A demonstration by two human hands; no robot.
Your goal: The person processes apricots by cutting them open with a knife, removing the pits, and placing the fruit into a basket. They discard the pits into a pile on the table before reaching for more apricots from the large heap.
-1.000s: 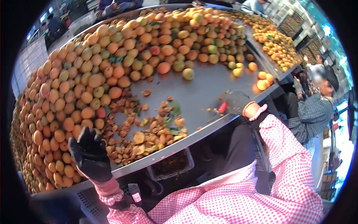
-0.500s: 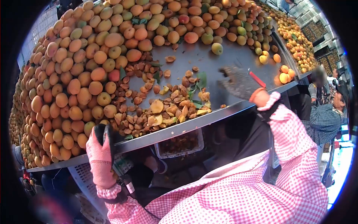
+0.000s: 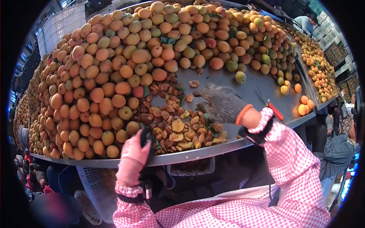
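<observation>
My right hand, in a grey glove with an orange cuff, is held over the metal tabletop with its fingers apart and pointing left, holding nothing. Below its fingertips lies a heap of split apricot pieces and pits. A knife with a red handle rests on the metal to the right of that hand. My left hand, in a pink glove with black fingers, is at the front rim beside the heap. Its fingers are curled together; whatever they hold is hidden.
A large mound of whole apricots covers the left and back of the metal table. A few apricots sit near the right edge. A white crate stands below the rim. Another person sits at the right.
My right hand has moved left, from beside the knife to above the heap. My left hand stays at the rim, now closer to the heap. The view has shifted.
</observation>
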